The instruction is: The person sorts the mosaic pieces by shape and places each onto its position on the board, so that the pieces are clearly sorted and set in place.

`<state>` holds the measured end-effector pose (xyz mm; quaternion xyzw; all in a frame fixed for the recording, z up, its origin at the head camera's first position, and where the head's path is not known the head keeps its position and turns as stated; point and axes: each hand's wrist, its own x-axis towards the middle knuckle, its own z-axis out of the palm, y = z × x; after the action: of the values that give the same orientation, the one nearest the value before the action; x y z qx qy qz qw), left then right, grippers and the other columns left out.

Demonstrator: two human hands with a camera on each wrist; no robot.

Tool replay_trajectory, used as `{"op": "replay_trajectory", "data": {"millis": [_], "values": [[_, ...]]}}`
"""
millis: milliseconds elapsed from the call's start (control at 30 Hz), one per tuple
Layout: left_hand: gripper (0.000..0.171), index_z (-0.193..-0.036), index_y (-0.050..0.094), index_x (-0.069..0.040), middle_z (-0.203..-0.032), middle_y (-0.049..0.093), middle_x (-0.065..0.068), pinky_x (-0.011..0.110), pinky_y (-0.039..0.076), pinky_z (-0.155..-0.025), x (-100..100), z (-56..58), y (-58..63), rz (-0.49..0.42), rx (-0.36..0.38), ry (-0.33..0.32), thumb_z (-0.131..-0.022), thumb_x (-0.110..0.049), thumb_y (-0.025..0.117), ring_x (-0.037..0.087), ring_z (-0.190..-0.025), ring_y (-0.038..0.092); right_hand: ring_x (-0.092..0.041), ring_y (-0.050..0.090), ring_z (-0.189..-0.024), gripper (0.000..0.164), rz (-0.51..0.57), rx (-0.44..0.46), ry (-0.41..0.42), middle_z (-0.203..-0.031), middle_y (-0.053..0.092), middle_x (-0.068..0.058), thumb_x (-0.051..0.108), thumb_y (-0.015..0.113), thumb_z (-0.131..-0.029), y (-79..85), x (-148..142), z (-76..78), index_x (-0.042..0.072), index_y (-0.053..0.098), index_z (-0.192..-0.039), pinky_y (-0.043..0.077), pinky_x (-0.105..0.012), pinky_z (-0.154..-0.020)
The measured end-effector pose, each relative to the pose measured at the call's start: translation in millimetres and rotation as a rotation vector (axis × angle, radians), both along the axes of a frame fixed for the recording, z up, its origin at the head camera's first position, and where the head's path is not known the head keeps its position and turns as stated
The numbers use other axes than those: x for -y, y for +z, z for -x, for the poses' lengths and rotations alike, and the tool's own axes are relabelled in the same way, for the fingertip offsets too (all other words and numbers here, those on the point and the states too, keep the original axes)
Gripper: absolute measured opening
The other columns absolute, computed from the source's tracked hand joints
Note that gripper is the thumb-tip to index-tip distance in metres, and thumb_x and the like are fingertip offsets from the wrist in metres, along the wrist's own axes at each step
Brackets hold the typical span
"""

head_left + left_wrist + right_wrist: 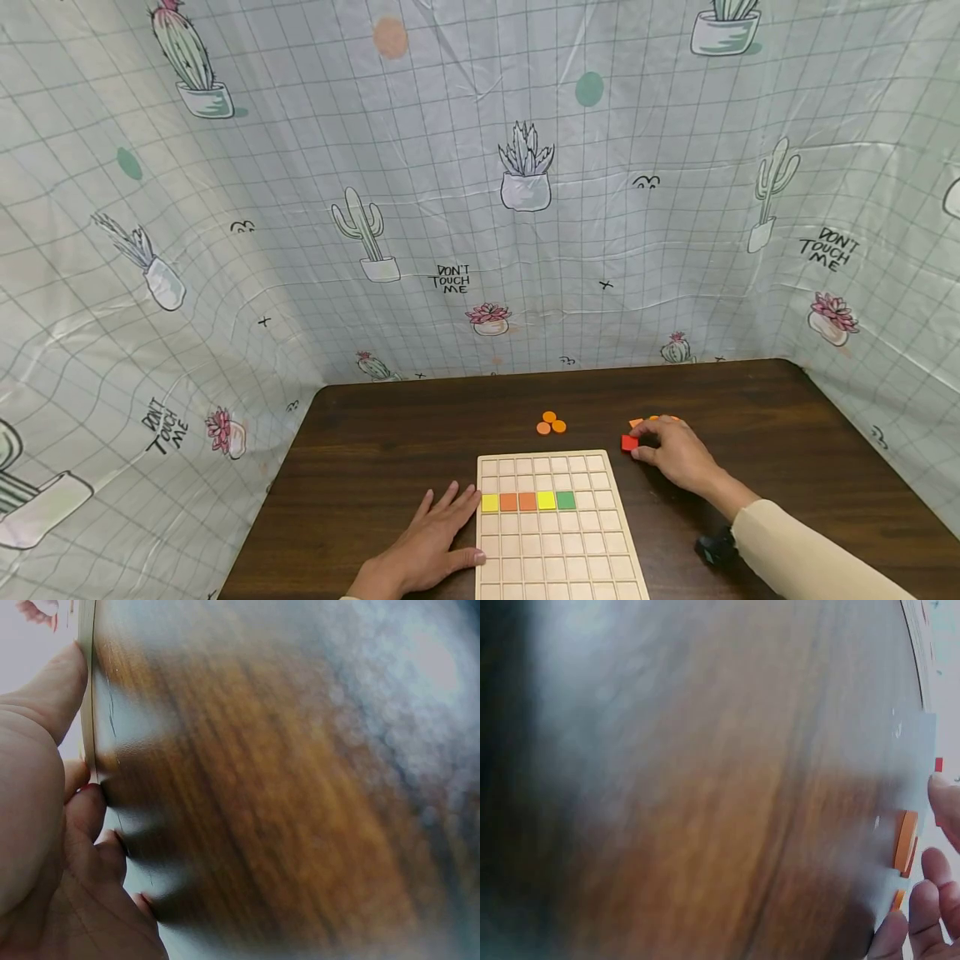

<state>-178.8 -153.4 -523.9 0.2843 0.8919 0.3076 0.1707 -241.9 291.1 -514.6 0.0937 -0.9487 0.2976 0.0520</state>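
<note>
A pale wooden grid board (531, 546) lies on the table. One of its rows holds several square tiles: a yellow tile (490, 502), two orange ones, another yellow and a green tile (566, 500). My left hand (431, 542) rests spread on the table, its fingertips and thumb touching the board's left edge. Beyond the board's far right corner, my right hand (675, 454) pinches a red square tile (628, 443) between thumb and finger. Orange pieces (905, 841) lie by the right fingers, partly hidden behind the hand in the head view.
Three orange discs (550, 423) lie together behind the board. A small black object (716, 547) is by the right sleeve. The dark wood table (360, 467) meets a cactus-printed curtain (525, 250) at the back and sides.
</note>
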Motion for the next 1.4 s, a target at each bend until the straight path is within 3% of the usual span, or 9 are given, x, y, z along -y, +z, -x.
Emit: {"op": "replay_trajectory", "data": {"millis": [200,433,700,1033,1400], "values": [[0.090,-0.169,0.029,-0.024,-0.175,0.027,0.007,0.071,0.001,-0.127,0.3,0.7,-2.1,0.008,-0.005,0.009,-0.097,-0.069,0.059,0.035,-0.164,0.013,-0.023,0.060,-0.094,0.026,0.046,0.022,-0.025,-0.117,0.073,-0.011,0.020,0.081,-0.094,-1.0,-0.3,-0.5,0.011,0.076,-0.118,0.050,-0.039,-0.076],[0.090,-0.169,0.028,-0.019,-0.174,0.026,0.011,0.072,0.001,-0.126,-2.1,-1.7,5.3,-0.008,0.008,-0.003,-0.098,-0.064,0.060,0.038,-0.164,0.013,-0.012,0.061,-0.078,0.021,0.153,0.016,-0.021,-0.095,0.073,0.000,0.012,0.080,-0.095,0.8,4.4,0.5,0.009,0.074,-0.115,0.051,-0.027,-0.064],[0.091,-0.169,0.028,-0.019,-0.175,0.026,0.011,0.072,0.000,-0.126,-4.6,-2.7,10.4,0.001,0.032,0.003,-0.098,-0.064,0.062,0.039,-0.164,0.012,-0.008,0.063,-0.079,0.022,0.174,-0.025,-0.020,-0.092,0.073,0.003,0.014,0.083,-0.092,4.0,8.4,-6.6,0.012,0.077,-0.113,0.053,-0.025,-0.067],[0.090,-0.169,0.029,-0.017,-0.175,0.026,0.011,0.071,0.000,-0.127,-3.2,-3.3,11.5,0.010,0.033,0.010,-0.099,-0.062,0.063,0.039,-0.164,0.012,-0.011,0.066,-0.083,0.023,0.193,-0.014,-0.013,-0.098,0.075,0.000,0.014,0.083,-0.092,7.1,12.6,-16.0,0.010,0.078,-0.114,0.055,-0.024,-0.070],[0.090,-0.169,0.029,-0.019,-0.175,0.026,0.009,0.071,0.000,-0.127,-4.7,-3.7,10.6,0.016,0.024,0.017,-0.098,-0.063,0.063,0.037,-0.164,0.012,-0.012,0.064,-0.083,0.024,0.239,0.051,-0.012,-0.096,0.073,0.000,0.014,0.082,-0.093,10.1,20.4,-29.5,0.009,0.075,-0.116,0.053,-0.024,-0.067]]}}
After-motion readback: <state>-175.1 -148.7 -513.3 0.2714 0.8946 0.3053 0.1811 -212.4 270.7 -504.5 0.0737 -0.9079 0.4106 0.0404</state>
